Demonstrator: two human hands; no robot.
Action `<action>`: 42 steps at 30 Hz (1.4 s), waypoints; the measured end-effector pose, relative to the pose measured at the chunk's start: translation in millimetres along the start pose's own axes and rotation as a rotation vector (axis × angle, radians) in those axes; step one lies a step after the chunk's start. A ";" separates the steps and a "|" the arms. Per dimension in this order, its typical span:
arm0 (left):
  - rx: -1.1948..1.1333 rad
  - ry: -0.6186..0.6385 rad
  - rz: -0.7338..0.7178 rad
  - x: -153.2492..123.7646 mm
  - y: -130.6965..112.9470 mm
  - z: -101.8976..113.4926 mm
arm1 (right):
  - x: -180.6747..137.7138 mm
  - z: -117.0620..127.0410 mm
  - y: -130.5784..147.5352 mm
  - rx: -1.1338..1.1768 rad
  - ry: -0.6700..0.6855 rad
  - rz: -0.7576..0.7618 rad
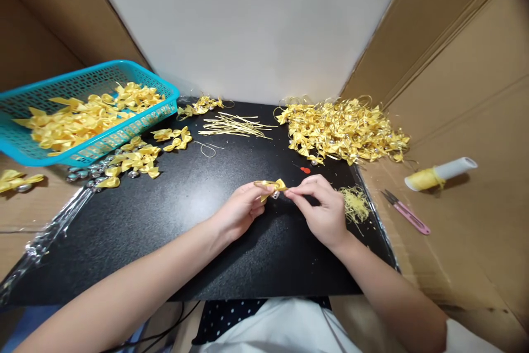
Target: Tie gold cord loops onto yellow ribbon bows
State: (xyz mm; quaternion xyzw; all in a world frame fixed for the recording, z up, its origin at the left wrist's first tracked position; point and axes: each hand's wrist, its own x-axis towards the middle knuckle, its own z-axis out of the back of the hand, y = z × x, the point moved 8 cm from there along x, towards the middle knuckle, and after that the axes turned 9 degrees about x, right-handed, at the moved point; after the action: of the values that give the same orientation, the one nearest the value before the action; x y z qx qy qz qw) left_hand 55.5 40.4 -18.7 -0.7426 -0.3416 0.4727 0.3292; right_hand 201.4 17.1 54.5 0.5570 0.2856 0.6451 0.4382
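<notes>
Over the middle of a black mat point(173, 232), my left hand point(242, 210) and my right hand point(324, 210) meet around one small yellow ribbon bow point(276, 186). Both hands are closed in a pinch. The left holds the bow from below and the left side. The right fingertips pinch its right end, where a thin gold cord loops over the bow. A small silver bead seems to hang under the bow, partly hidden by my fingers.
A teal basket point(25, 146) of yellow bows stands at the left, with loose bows point(136, 159) and silver beads below it. Cut gold cords point(235, 125) lie at the back, a heap of finished bows point(343, 130) at the right. Cord scraps point(355, 204), pink snips point(407, 212), thread spool point(440, 173).
</notes>
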 end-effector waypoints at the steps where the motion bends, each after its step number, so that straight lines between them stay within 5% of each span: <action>1: -0.007 0.003 0.006 -0.1 0.5 0.0 | 0.1 -0.5 1.8 -0.050 -0.002 0.030; 19: -0.071 -0.002 0.026 0.2 2.4 -0.2 | -3.4 -16.9 6.1 -0.257 0.125 0.074; 42: -0.053 0.047 0.033 -0.7 2.9 -5.2 | -3.4 -16.0 16.3 -0.313 0.070 0.181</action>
State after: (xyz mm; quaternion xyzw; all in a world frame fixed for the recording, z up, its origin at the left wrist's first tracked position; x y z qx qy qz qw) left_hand 60.7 37.4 -19.0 -0.7673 -0.3340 0.4515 0.3096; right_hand 181.9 8.6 63.4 0.4829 0.1455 0.7373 0.4495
